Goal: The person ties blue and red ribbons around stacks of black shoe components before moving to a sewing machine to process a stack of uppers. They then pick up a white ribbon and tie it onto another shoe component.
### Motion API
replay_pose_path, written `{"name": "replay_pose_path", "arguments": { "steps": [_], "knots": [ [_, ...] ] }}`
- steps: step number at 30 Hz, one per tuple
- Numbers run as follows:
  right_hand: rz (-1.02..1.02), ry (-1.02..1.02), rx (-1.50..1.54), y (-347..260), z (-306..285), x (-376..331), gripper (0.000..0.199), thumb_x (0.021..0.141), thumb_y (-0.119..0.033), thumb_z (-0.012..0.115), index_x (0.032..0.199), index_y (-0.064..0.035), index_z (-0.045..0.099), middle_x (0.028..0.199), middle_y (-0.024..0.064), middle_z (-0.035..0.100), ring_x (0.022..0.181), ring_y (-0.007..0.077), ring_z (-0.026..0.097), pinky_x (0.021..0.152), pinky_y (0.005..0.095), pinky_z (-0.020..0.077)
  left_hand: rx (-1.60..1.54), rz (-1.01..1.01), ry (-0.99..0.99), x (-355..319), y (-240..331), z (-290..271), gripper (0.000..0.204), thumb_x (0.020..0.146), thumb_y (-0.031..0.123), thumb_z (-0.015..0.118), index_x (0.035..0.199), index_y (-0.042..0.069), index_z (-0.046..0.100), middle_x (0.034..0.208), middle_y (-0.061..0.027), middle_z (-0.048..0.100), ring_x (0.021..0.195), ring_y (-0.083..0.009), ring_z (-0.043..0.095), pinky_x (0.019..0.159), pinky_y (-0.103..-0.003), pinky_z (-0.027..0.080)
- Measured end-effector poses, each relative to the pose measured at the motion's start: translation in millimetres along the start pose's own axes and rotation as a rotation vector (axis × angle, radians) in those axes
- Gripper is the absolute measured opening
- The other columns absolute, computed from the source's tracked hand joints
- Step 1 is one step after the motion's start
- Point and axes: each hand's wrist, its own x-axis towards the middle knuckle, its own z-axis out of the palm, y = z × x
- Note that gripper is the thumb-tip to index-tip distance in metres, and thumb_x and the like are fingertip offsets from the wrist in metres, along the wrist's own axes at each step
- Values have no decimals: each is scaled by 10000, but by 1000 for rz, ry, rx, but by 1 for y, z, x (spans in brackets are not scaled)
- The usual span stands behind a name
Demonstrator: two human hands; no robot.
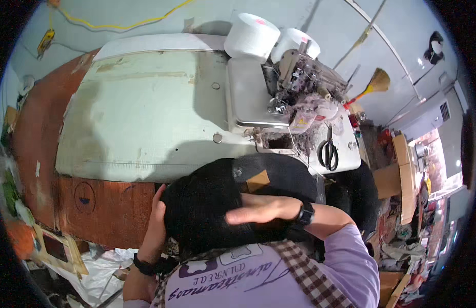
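Right hand (253, 208) lies flat, fingers straight and spread, palm down on the black knitted fabric piece (217, 205). It presses rather than grips. Black band on that wrist.

Left hand (157, 215) cups the left edge of the same fabric, fingers curled around the rim, thumb side hidden underneath. How tight the hold is, cannot tell. Dark band on that wrist too.

The fabric sits bunched in the lap, against the front edge of the pale green worn counter (145, 118), top edge just touching the counter lip. A small tan square patch (257, 180) shows on its upper part, near the right fingertips.

Step, as I read it: smoothing and squaring the piece by hand, before it goes to the machine. Judgement only. Next move would call for a flat, aligned edge and a lift up onto the counter towards the presser area, both hands keeping the layers from slipping.

Further out: grey overlock sewing machine (294, 87) on the counter's right end, thick with lint. Two large white thread cones (251, 35) behind it. Black-handled scissors (328, 153) lie on the counter just right of the machine's front. A straw broom with an orange handle (374, 84) leans against the wall beyond. More dark fabric is piled to the right of the lap.
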Motion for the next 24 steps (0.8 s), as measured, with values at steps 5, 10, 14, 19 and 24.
{"name": "replay_pose_path", "arguments": {
  "steps": [5, 10, 14, 19, 24],
  "knots": [
    [89, 206, 81, 7, 4, 7, 1045, 763, -722, 449, 1292, 164, 286, 1316, 286, 365, 1221, 326, 385, 1016, 362, 311, -130, -50, -2, -1, -10, -7, 653, 924, 480, 348, 1384, 35, 221, 1355, -165, 337, 1239, -257, 368, 1019, -365, 327],
    [34, 69, 121, 4, 1, 1, 1038, 744, -742, 450, 1289, 135, 335, 1266, 237, 438, 1156, 293, 439, 962, 349, 360, -140, 49, 79, -24, -22, 2, 667, 926, 505, 333, 1393, 50, 189, 1357, -156, 336, 1231, -255, 382, 1019, -388, 331],
    [56, 94, 85, 7, 1, -7, 1014, 758, -734, 431, 1303, 116, 334, 1325, 248, 383, 1220, 302, 386, 995, 365, 332, 657, 90, 126, -38, 19, -7, 568, 908, 469, 404, 1286, 45, 405, 1293, -177, 416, 1198, -293, 420, 993, -414, 343],
    [-83, 100, 177, 11, 0, -5, 907, 814, -679, 405, 1300, 85, 368, 1339, 204, 396, 1241, 289, 369, 1029, 354, 294, 1434, 570, 51, -8, 131, 61, 354, 790, 237, 628, 1078, 34, 598, 1149, -190, 523, 1073, -350, 505, 912, -400, 401],
    [-215, -48, 233, -2, 1, -11, 741, 898, -578, 363, 1233, 77, 458, 1244, 139, 501, 1151, 199, 445, 990, 303, 337, 1258, 56, -871, 118, 134, 149, 584, 717, 317, 715, 1174, 13, 516, 1112, -209, 556, 999, -302, 566, 852, -370, 447]
  ]
}}
